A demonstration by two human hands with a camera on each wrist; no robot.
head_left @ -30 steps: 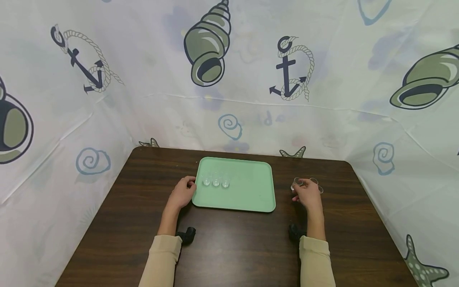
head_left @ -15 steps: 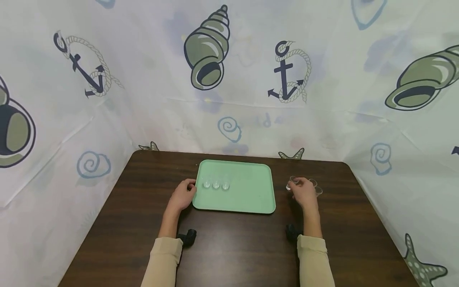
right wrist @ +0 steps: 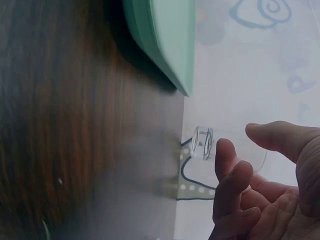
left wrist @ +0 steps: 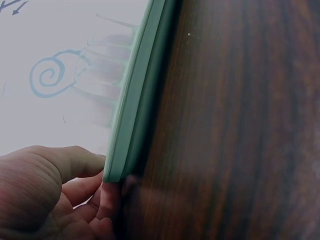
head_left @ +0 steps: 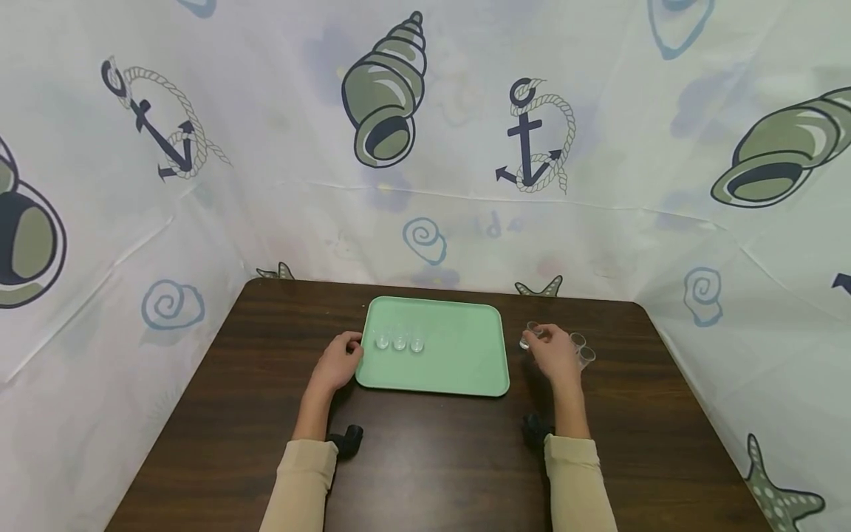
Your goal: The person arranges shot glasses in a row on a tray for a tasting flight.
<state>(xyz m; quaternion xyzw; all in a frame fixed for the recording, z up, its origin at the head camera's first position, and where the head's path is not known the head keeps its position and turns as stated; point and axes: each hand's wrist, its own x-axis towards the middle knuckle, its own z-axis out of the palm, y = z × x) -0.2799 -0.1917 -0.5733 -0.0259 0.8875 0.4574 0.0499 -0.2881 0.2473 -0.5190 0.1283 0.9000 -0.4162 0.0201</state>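
Observation:
A green tray point(head_left: 462, 351) lies on the dark wooden table, with three small clear shot glasses point(head_left: 400, 343) standing in a row on its left half. My left hand point(head_left: 339, 360) grips the tray's left edge; in the left wrist view the thumb point(left wrist: 87, 162) is at the rim and the fingers curl underneath. Right of the tray, my right hand point(head_left: 557, 353) holds another clear shot glass point(right wrist: 202, 144) between thumb and fingers. Its thick base is clear of the table in the right wrist view, pointing down.
Two more clear glasses point(head_left: 587, 355) stand just right of the right hand, partly behind it. The brown table point(head_left: 432, 458) ends at a white curtain point(head_left: 459, 222) printed with shells and anchors. A dark wrist mount point(head_left: 349, 441) sits at each cuff.
My right hand has moved left toward the tray with the shot glass, leaving the two glasses behind it more exposed. My left hand stays at the tray's edge.

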